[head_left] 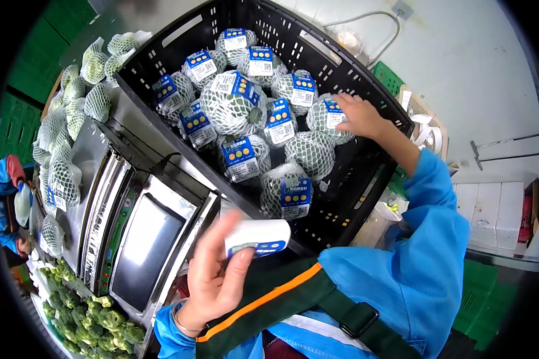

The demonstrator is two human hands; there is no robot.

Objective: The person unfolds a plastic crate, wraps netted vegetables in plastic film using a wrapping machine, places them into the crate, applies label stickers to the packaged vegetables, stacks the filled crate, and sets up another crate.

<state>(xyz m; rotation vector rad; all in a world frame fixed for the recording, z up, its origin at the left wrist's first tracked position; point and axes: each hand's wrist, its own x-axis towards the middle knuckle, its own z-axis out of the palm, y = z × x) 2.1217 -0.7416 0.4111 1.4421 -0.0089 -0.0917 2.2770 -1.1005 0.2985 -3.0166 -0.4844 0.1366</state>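
Note:
My left hand (212, 272) pinches a curled white label with a blue printed edge (260, 235) between thumb and fingers, in front of the crate. My right hand (362, 116) reaches over the right side of the black plastic crate (365, 72). Its thumb and fingers grip the side of a round green vegetable in white foam netting (324, 122), which bears a blue and white label. Around it in the crate sit several more netted vegetables (239, 158), most with similar labels. One netted vegetable (310, 152) shows no label on its visible side.
Left of the crate stands a scale-like machine with a dark flat panel (147, 242). Several netted vegetables (66, 173) lie beyond it, and loose broccoli (90, 314) is piled at lower left. Another person's blue sleeve (5, 179) shows at far left. Green crates (476, 299) stand at right.

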